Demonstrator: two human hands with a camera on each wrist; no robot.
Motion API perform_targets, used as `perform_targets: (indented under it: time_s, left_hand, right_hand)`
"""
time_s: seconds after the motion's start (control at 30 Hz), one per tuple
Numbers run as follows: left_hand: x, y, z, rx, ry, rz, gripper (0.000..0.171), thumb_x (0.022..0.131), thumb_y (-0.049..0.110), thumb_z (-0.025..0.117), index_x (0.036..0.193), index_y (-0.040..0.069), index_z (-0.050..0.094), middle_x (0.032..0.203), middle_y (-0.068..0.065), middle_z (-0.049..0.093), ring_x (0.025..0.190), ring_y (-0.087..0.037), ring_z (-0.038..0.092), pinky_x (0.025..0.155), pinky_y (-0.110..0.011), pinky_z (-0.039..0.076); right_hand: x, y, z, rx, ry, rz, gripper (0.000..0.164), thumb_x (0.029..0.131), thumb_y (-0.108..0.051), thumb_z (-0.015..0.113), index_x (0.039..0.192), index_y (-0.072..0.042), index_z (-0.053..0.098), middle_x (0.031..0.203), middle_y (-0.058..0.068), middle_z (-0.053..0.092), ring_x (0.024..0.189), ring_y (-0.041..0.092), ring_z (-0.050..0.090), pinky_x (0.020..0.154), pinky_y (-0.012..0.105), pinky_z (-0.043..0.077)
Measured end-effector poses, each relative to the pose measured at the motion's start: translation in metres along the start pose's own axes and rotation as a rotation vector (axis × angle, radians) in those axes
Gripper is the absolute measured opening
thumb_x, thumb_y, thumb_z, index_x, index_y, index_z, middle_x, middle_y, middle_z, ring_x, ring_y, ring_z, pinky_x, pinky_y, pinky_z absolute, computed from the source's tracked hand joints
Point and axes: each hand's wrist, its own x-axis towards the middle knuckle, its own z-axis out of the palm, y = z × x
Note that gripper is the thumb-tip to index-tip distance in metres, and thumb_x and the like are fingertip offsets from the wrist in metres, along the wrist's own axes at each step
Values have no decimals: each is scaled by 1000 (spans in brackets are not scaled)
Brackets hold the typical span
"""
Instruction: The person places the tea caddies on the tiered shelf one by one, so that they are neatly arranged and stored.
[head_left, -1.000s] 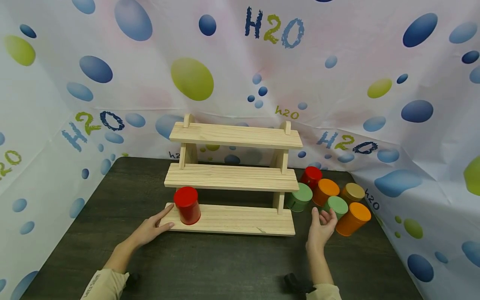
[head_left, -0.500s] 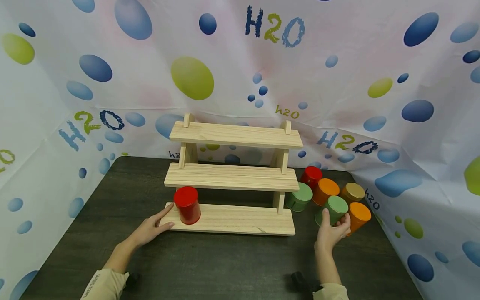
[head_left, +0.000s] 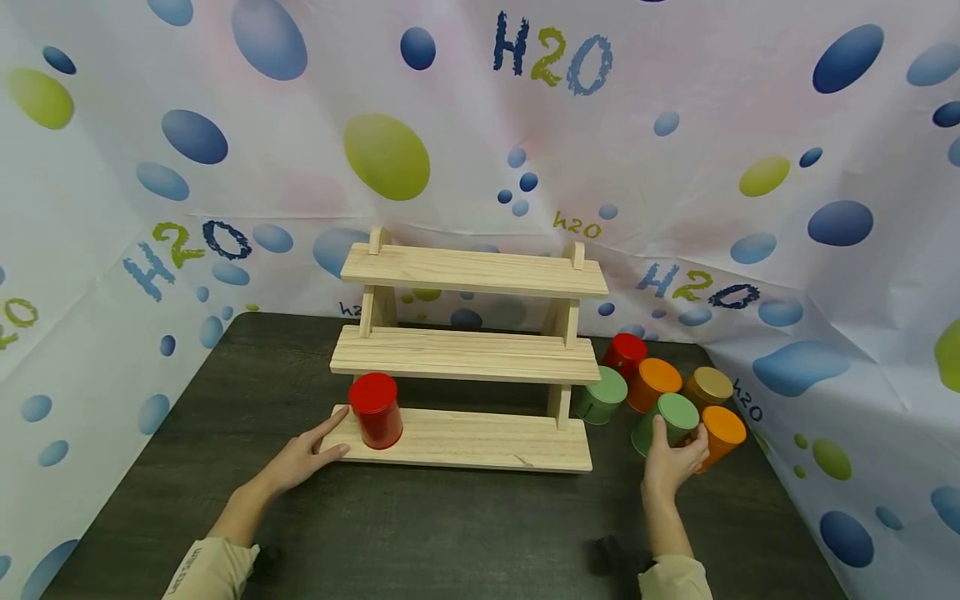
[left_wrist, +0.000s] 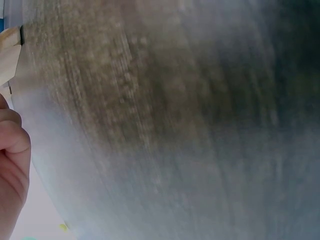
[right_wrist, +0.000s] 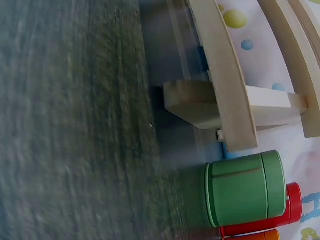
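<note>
At the left end of the three-tier wooden shelf [head_left: 465, 354], my left hand [head_left: 296, 457] grips the lowest board, thumb along its front edge and a finger near its back corner. In the left wrist view, part of that hand [left_wrist: 12, 165] shows with curled fingers. A red canister [head_left: 377, 421] stands upright on this board, just right of the fingertips. On the right, my right hand [head_left: 670, 467] holds a green lidded canister [head_left: 677, 414] from the front, thumb on its left, fingers between it and an orange canister [head_left: 724, 427]. The right wrist view does not show the hand.
Beside the shelf's right end stands a second green canister [head_left: 602, 396]. Red [head_left: 626, 353], orange [head_left: 654, 383] and gold [head_left: 709, 387] canisters crowd behind the held one. The dark tabletop [head_left: 450, 533] meets a patterned curtain [head_left: 465, 125] at the back.
My right hand has moved right and closed its thumb and fingers about the green canister, which stays in its place. The left hand has not moved.
</note>
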Motion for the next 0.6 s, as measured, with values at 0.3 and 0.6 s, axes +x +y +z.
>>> perform_targets:
  time_s: [0.3, 0.6]
  left_hand:
    - [0, 2, 0, 21, 1, 4, 71, 90, 37, 55, 146, 8, 22, 142, -30, 25, 125, -49, 31, 94, -62, 31]
    - [1, 2, 0, 13, 0, -3, 71, 90, 37, 56, 146, 8, 22, 142, -30, 25, 125, -49, 32, 94, -62, 32]
  right_hand:
    - [2, 4, 1, -45, -11, 10, 73, 84, -33, 63, 140, -6, 25, 137, 16, 24, 125, 31, 21, 107, 45, 18]
    - [10, 5, 2, -64, -62, -21, 81, 82, -33, 66, 145, -9, 20, 142, 16, 23, 130, 33, 23, 110, 44, 15]
